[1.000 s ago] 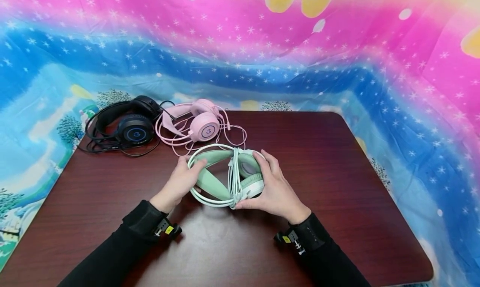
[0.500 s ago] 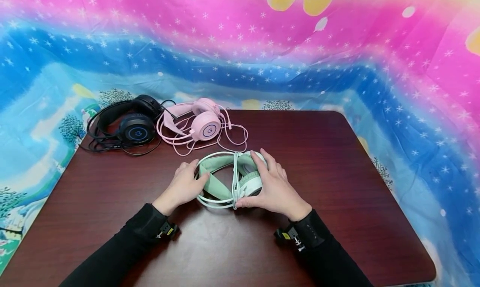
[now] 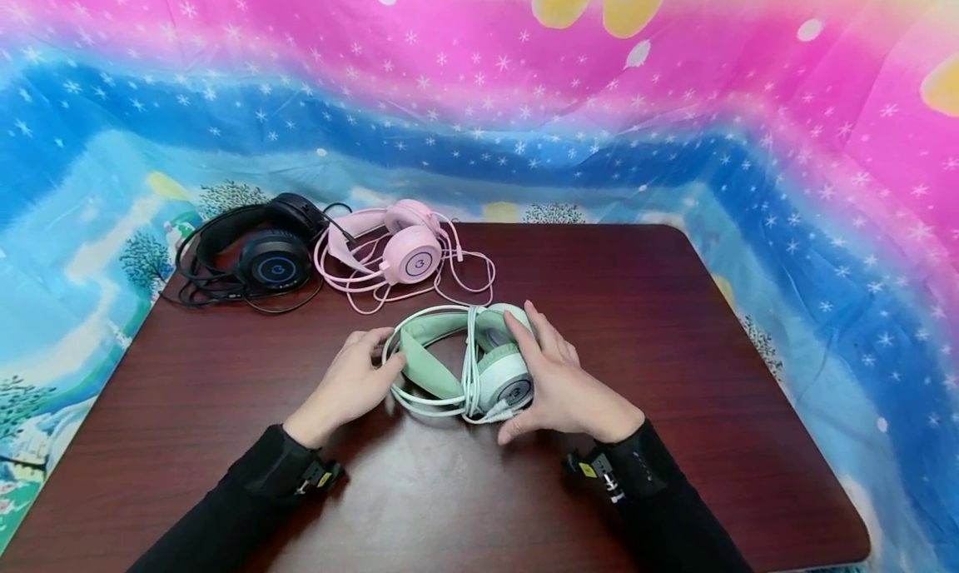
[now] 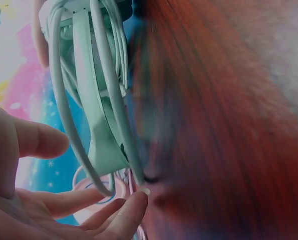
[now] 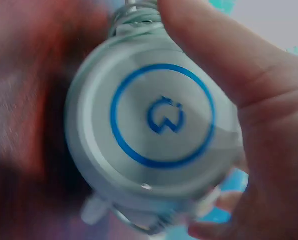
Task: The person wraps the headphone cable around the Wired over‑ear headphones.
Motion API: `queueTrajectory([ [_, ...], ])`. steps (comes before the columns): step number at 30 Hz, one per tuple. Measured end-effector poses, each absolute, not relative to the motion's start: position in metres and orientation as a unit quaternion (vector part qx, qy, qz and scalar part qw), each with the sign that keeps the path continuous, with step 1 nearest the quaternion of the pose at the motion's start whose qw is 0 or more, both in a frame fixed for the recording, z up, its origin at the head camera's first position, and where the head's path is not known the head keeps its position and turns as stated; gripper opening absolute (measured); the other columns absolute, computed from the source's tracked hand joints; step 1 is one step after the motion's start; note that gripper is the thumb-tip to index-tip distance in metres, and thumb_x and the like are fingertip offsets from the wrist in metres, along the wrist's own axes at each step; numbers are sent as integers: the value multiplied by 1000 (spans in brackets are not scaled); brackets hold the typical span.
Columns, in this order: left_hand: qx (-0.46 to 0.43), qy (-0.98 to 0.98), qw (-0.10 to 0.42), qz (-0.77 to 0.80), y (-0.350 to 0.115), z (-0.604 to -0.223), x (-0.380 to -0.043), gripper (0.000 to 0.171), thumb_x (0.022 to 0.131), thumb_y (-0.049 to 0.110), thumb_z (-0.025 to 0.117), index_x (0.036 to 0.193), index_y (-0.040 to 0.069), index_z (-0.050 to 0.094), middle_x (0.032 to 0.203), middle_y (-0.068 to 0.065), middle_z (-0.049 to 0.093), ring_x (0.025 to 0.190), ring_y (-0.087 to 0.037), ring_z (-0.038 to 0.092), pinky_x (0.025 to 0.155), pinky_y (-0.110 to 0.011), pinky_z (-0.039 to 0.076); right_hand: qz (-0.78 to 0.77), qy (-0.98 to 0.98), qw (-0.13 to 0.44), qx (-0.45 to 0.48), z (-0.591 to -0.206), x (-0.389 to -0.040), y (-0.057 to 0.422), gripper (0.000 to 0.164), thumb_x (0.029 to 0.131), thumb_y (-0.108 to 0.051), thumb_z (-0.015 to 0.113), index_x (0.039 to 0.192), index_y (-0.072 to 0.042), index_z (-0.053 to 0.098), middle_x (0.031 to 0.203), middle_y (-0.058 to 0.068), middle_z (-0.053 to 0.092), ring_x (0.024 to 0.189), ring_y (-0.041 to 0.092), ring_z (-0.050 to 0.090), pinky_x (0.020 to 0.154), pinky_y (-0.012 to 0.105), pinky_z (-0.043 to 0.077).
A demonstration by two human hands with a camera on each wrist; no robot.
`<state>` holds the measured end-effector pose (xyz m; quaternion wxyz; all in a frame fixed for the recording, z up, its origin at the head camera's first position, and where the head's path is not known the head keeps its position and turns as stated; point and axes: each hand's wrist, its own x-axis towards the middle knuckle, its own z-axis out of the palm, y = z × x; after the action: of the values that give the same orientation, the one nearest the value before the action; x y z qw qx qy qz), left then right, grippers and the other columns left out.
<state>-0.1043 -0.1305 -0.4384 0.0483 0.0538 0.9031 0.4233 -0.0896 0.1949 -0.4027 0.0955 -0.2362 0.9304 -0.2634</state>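
A pale green headset with white bands lies on the table, its cable wound in a bundle around its middle. At the headband end is my left hand, thumb and fingers spread loosely about the bands. In the left wrist view the fingertips are at the band's end. My right hand is beside the ear cups, fingers fairly straight and thumb off the near cup. A round ear cup with a ring and logo fills the right wrist view, partly covered by that hand.
Behind to the left, a black headset and a pink headset lie side by side with loose cables. The dark brown table has rounded right corners. A patterned cloth hangs around its back and sides.
The green headset has shifted slightly right and come down onto the table. Both hands have loosened; the right thumb has come away, uncovering the near ear cup and a cable end.
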Motion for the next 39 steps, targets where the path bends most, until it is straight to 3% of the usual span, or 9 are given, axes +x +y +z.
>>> queueTrajectory([
  [4, 44, 889, 49, 453, -135, -423, -91, 52, 110, 24, 59, 156, -1, 55, 151, -28, 54, 136, -42, 67, 116, -57, 52, -265, 922, 127, -253, -393, -84, 208, 153, 66, -49, 107, 178, -23, 7, 185, 14, -9, 170, 47, 5, 129, 80, 15],
  [8, 38, 878, 29, 477, -141, -422, -82, 45, 112, 21, 59, 152, 2, 60, 148, -24, 57, 131, -39, 71, 112, -54, 57, -290, 911, 115, -269, -390, -84, 216, 127, 78, -51, 100, 176, -30, 22, 185, 11, -1, 170, 45, 10, 127, 78, 24],
  [14, 25, 866, 24, 498, -146, -428, -67, 38, 112, 17, 59, 147, 3, 64, 139, -21, 62, 121, -32, 75, 97, -30, 59, -291, 911, 71, -283, -402, -96, 218, 92, 93, -32, 87, 170, -34, 38, 184, 13, 7, 168, 46, 22, 117, 65, 46],
  [17, 22, 859, 32, 511, -147, -430, -63, 36, 113, 16, 59, 146, 4, 65, 136, -20, 63, 116, -31, 77, 89, -24, 58, -288, 915, 67, -275, -408, -97, 221, 86, 93, -28, 85, 167, -37, 41, 182, 13, 12, 163, 40, 38, 107, 48, 55],
  [21, 16, 842, 38, 539, -148, -431, -61, 35, 112, 14, 59, 145, 2, 64, 135, -22, 61, 102, -28, 80, 79, -24, 60, -273, 924, 62, -262, -408, -91, 223, 78, 93, -29, 86, 161, -40, 48, 181, 14, 14, 126, 26, 70, 93, 34, 56],
  [24, 9, 833, 40, 552, -150, -431, -61, 35, 112, 12, 59, 145, 0, 63, 137, -25, 60, 92, -23, 80, 75, -25, 61, -250, 931, 62, -258, -403, -83, 222, 72, 93, -33, 87, 157, -39, 54, 180, 16, 12, 118, 27, 72, 93, 36, 57],
  [27, 7, 828, 44, 558, -151, -433, -63, 35, 112, 11, 59, 145, 0, 63, 137, -26, 60, 86, -20, 78, 73, -26, 61, -223, 937, 60, -261, -398, -74, 218, 70, 92, -41, 89, 154, -37, 58, 180, 18, 15, 136, 37, 64, 100, 44, 59],
  [31, 8, 829, 47, 557, -150, -434, -64, 35, 112, 12, 59, 145, 1, 63, 136, -24, 61, 85, -21, 76, 72, -25, 60, -207, 938, 71, -268, -390, -63, 210, 72, 89, -52, 91, 153, -36, 61, 179, 16, 18, 135, 35, 66, 102, 46, 60],
  [39, 13, 827, 41, 561, -143, -435, -65, 34, 112, 10, 58, 144, 0, 64, 133, -24, 63, 88, -24, 77, 74, -28, 62, -183, 944, 38, -272, -389, -55, 193, 64, 83, -59, 93, 134, -28, 70, 163, 16, 42, 82, 12, 69, 73, 26, 55],
])
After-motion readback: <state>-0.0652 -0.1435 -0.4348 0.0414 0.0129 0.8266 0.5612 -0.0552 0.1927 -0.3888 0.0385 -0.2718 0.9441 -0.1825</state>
